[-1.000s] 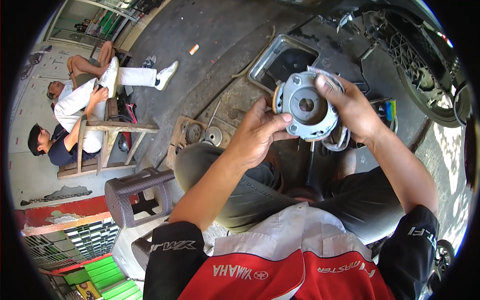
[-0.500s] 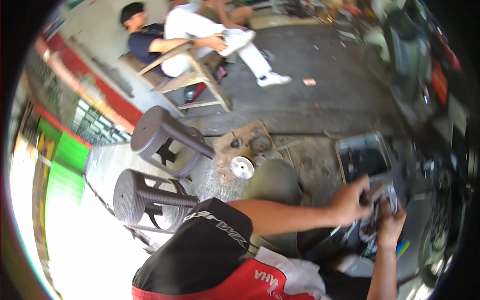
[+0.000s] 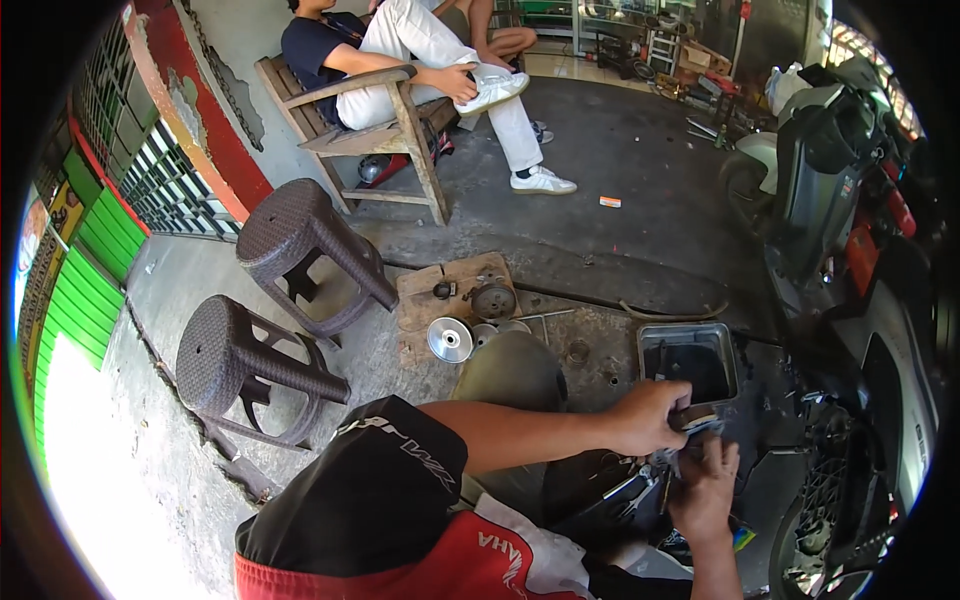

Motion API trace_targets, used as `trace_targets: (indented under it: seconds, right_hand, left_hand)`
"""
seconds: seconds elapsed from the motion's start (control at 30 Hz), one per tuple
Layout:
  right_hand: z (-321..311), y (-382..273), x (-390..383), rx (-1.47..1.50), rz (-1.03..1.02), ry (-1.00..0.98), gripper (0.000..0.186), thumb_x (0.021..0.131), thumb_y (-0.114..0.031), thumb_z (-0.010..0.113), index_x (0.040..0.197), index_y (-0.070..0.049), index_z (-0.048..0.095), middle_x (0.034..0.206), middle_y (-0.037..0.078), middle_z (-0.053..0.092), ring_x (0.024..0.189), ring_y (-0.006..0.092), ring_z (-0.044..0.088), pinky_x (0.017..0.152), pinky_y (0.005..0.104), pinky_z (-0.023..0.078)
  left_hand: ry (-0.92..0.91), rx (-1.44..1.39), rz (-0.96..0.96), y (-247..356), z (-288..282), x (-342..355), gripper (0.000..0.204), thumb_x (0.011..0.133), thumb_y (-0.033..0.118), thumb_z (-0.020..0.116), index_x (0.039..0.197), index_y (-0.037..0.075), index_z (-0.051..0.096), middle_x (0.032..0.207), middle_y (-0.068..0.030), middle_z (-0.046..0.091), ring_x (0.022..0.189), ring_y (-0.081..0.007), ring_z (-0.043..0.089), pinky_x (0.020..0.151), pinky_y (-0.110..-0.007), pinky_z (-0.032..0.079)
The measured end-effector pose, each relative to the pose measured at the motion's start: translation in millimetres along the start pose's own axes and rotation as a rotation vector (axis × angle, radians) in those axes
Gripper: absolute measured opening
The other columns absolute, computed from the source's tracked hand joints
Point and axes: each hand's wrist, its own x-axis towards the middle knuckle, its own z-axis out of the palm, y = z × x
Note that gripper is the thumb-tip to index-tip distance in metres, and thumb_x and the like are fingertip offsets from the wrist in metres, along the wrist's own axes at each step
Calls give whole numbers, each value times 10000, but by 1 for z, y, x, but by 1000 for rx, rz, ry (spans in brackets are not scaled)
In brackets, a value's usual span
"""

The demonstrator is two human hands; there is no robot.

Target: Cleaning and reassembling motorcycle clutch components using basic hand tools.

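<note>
My left hand (image 3: 648, 418) is closed on a round metal part (image 3: 697, 416) with a brownish rim, gripping it between thumb and fingers. Just below it, my right hand (image 3: 706, 488) has its fingers bent up against the underside of the part. Grey material (image 3: 690, 458) shows between the two hands, but I cannot make out what it is or how the right fingertips hold it. Silver wrenches (image 3: 630, 490) lie on the dark ground under my left forearm. Right behind the hands stands a rectangular tray (image 3: 735, 350) with dark contents.
Cardboard (image 3: 415, 310) carries a shiny metal disc (image 3: 450, 341) and a dark round part (image 3: 493, 302). Two brown woven-pattern stools (image 3: 215, 355) stand at left. A person sits on a wooden bench (image 3: 425, 160) at the back. A scooter (image 3: 815, 170) and a dismantled motorcycle (image 3: 825, 480) flank the right side.
The whole view has shifted and become sharper. Both hands stay together at the round part; my right hand has turned and now sits lower, beneath it.
</note>
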Motion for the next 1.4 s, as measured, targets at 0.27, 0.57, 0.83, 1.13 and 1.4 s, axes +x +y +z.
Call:
trace_targets:
  seconds: [0.27, 0.57, 0.83, 1.13, 1.4]
  right_hand:
    - [5, 10, -13, -117, -58, 124, 336, 711, -87, 631, 1031, -98, 733, 1188, 173, 552, 1017, 365, 529, 850, 477, 429]
    - [24, 15, -3, 129, 683, -142, 281, 915, -230, 635, 1053, 14, 648, 1058, 269, 615, 869, 492, 653, 766, 565, 526]
    - [-43, 66, -44, 512, 626, -372, 321, 807, -208, 635, 1044, -28, 756, 913, 221, 719, 889, 352, 703, 820, 465, 556]
    - [4, 0, -11, -14, 437, -198, 423, 836, -307, 671, 1162, -46, 743, 1190, 190, 666, 983, 344, 718, 872, 436, 584]
    - [-5, 55, -18, 661, 337, -648, 409, 952, -356, 529, 953, -3, 735, 926, 209, 705, 884, 386, 687, 855, 475, 539]
  left_hand:
    - [-37, 129, -165, -14, 10, 0, 413, 703, 254, 858, 898, -12, 609, 807, -205, 654, 734, -317, 655, 660, -426, 499]
    - [21, 254, 27, 12, 18, 2, 431, 704, 206, 857, 946, -37, 596, 814, -204, 669, 743, -264, 691, 661, -394, 514]
    - [-131, -51, -158, 7, -7, -3, 259, 866, 102, 792, 965, -40, 599, 840, -97, 703, 709, -108, 628, 625, -278, 493]
    - [-110, -142, -162, 11, 4, -1, 224, 897, 51, 750, 999, -51, 578, 885, -124, 718, 757, -111, 659, 652, -249, 509]
    - [-161, 19, -75, 5, 5, -7, 235, 912, -10, 726, 1052, -27, 538, 922, -101, 704, 816, -102, 664, 688, -241, 517]
